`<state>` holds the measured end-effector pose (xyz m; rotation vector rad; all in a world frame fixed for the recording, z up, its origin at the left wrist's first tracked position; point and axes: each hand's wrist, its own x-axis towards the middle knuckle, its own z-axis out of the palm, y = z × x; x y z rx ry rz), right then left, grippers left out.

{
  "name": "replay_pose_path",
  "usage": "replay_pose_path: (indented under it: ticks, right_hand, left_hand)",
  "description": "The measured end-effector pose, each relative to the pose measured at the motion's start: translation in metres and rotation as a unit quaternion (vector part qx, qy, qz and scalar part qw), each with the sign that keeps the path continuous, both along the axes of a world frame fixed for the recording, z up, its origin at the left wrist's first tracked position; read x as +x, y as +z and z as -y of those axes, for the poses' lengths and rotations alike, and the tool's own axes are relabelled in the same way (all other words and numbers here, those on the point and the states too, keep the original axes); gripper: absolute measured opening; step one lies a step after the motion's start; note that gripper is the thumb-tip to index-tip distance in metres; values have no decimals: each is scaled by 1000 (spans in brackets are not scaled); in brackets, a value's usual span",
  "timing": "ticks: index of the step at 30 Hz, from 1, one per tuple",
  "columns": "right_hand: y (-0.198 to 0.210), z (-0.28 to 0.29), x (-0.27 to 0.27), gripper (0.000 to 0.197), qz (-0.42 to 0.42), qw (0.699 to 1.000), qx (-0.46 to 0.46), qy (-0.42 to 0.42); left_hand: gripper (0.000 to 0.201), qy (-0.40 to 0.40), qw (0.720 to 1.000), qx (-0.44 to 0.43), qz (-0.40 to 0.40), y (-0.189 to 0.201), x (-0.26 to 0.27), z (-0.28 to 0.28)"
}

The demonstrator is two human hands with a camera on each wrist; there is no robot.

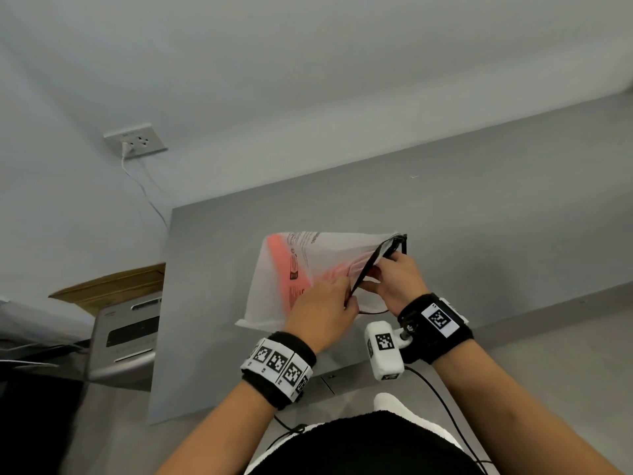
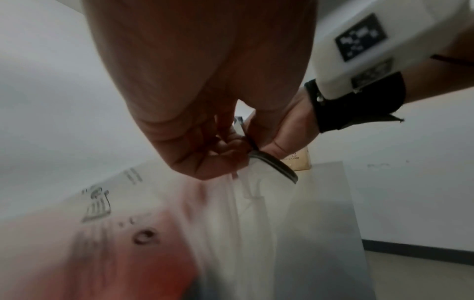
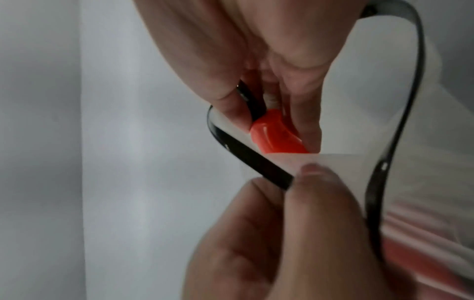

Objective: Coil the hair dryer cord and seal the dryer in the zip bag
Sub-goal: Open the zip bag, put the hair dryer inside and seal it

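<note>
bag: a frosted white plastic zip bag [image 1: 308,269] lies flat on the grey bench [image 1: 496,217], with its mouth on the side where both hands meet.
dryer: the glossy orange-red plastic hair dryer [image 3: 273,133] is inside the bag, one end right at the mouth. the cord cannot be made out.
zip: the black zip strip [image 1: 368,269] rims the bag's mouth and gapes in a loop, its two lips not yet pressed together.
left grip: the left hand [image 1: 329,299] has thumb and finger clamped together on the strip at the near end of the mouth.
right grip: the right hand [image 1: 399,279] has its fingers curled on the strip further along the mouth, touching the dryer's end.
key relation: the strip's long axis runs from the left pinch away to the bag's far corner. the right hand is nearer the open stretch, and the dryer's end lies between the lips there.
next, as judged: push that end deeper into the bag, then close the strip along its axis.
risk: the lips may catch on the dryer.
</note>
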<state>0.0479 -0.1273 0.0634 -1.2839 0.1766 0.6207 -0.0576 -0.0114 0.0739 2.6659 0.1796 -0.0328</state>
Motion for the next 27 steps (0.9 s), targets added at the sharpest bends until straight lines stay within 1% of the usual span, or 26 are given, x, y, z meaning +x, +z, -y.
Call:
replay_pose_path:
  ticks: [1,3,5,8,11,13,14,15,16,17,19,20,21,24,26,27]
  right_hand:
    - [0,-1,1,16,-10,1000,10,-7]
    - [3,-4,1,20,-24,1000,11,-12]
    - [4,-4,2,22,-29,1000,-7,-7]
    - [1,-3,1,20,-43,999,-14,10]
    - [-5,1,-1,15,-39,998,21,36]
    - [-6,4,-4,15,-30,997,19,65]
    - [-5,6,-5,14,-24,996,15,82]
    - [-5,7,-5,13,-18,995,16,97]
    - [-4,8,-5,15,-9,994,17,109]
    - [-3,9,-6,18,-1,992,17,122]
    - [0,10,-8,19,22,987,3,157]
    - [4,11,-10,18,40,983,-2,177]
    - [7,12,-11,17,54,979,-5,195]
    - [17,11,-15,15,100,961,-9,257]
    - [20,11,-18,16,124,949,-12,288]
    - [21,11,-20,17,133,945,-14,297]
  left_hand:
    - [13,0,1000,-18,-1,2,0,0]
    - [17,-15,998,-66,-7,12,2,4]
    - [18,-60,990,-123,-18,24,3,10]
    - [23,-106,984,-143,-22,36,1,14]
    - [25,-136,972,-179,-74,42,-5,6]
    - [28,-147,961,-198,-122,47,-9,-1]
    - [29,-139,959,-206,-133,49,-8,-5]
    - [28,-116,963,-209,-124,51,-5,-10]
    - [27,-78,972,-203,-90,54,0,-16]
    - [26,-27,981,-187,-37,54,9,-25]
    - [21,67,983,-155,67,54,30,-46]
    - [21,89,983,-138,86,54,41,-55]
    - [25,96,985,-124,77,52,51,-62]
    - [41,78,991,-108,-10,40,73,-70]
    - [43,59,989,-124,-54,32,81,-71]
    - [40,51,985,-151,-60,29,83,-71]
